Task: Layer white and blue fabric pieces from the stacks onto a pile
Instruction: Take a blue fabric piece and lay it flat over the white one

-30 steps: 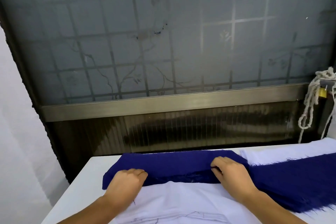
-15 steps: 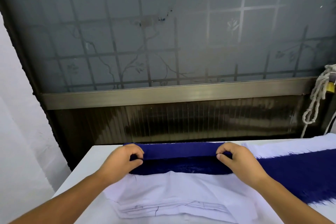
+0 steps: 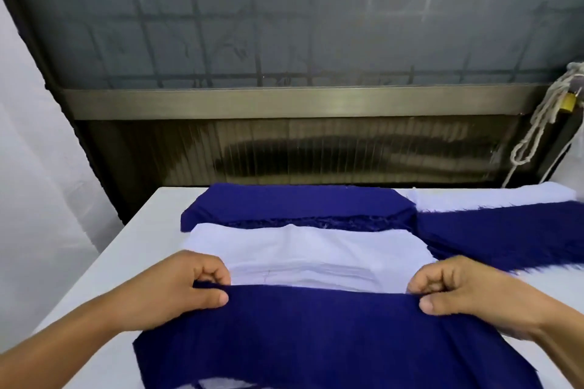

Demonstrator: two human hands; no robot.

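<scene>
My left hand and my right hand each pinch the far edge of a dark blue fabric piece, which is stretched between them. It drapes toward me over the near part of the table. Beyond it lies a stack of white fabric pieces, and behind that a stack of blue fabric pieces. A white edge peeks out under the held piece at the bottom of the view.
More blue fabric and white fabric lie spread at the right. The white table ends at the left, close to a white wall. A dark window frame stands behind, with a rope and padlock at the right.
Both hands took hold of a blue piece at the far stack and drew it toward me over the white stack. The view has tilted down.
</scene>
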